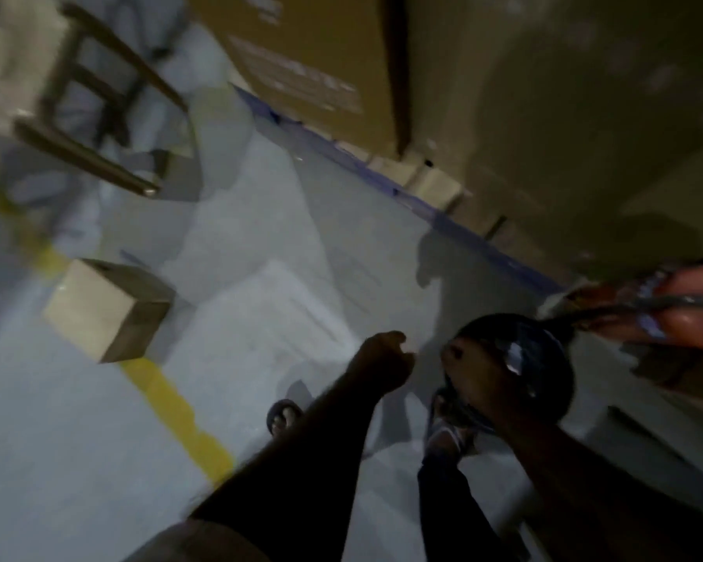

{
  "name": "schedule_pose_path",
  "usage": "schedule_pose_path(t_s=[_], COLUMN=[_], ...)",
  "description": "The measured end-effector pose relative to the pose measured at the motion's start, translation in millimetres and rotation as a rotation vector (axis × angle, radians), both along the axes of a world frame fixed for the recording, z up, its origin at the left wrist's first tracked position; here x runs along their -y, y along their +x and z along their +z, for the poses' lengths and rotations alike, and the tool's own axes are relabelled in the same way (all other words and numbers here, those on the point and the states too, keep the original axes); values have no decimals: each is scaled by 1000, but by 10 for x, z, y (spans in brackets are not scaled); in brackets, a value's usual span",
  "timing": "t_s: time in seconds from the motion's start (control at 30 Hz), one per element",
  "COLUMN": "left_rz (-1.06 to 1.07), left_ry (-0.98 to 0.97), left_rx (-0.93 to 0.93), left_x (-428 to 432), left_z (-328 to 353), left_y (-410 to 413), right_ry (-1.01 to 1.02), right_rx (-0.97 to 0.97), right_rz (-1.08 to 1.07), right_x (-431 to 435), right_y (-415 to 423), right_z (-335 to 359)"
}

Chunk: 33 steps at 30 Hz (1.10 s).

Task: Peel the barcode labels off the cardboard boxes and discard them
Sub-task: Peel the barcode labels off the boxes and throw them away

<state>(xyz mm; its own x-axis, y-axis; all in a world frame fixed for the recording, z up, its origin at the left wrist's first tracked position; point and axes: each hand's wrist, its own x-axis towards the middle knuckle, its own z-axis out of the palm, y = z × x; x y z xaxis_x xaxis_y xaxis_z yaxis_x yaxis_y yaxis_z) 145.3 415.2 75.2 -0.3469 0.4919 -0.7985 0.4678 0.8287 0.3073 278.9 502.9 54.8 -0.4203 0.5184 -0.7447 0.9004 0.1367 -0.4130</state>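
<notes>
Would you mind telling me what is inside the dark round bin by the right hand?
In the dark bin, a few pale scraps show near the rim; blur hides what they are. The right hand covers the near side, and deeper down is too dark to read.

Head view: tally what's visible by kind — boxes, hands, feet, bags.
Large cardboard boxes: 2
Small cardboard box on floor: 1
Hands: 2, left hand, right hand
Sandalled feet: 2
Black bag: 1
Total: 8

Pale grey floor (98, 460) with yellow line (171, 403), small cardboard box (106, 310), tall cartons (321, 66).
</notes>
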Motion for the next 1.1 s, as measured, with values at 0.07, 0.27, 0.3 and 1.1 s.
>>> schedule_pose_path(t_s=[0.07,0.27,0.3,1.1], left_rz=[80,262,286,1187], left_ry=[30,26,19,15], left_rx=[-23,-134,-162,-179], left_x=[244,1691,1974,5537], left_z=[183,761,821,255], left_y=[-289,-1643,-1840,-5959], right_ry=[13,-13,1,-55], right_rx=[-91,-198,-213,-71], right_rz=[-3,238,273,810], right_x=[112,911,1087,4228], right_y=[-338,-1878,-2118,-7441], right_z=[115,756,819,83])
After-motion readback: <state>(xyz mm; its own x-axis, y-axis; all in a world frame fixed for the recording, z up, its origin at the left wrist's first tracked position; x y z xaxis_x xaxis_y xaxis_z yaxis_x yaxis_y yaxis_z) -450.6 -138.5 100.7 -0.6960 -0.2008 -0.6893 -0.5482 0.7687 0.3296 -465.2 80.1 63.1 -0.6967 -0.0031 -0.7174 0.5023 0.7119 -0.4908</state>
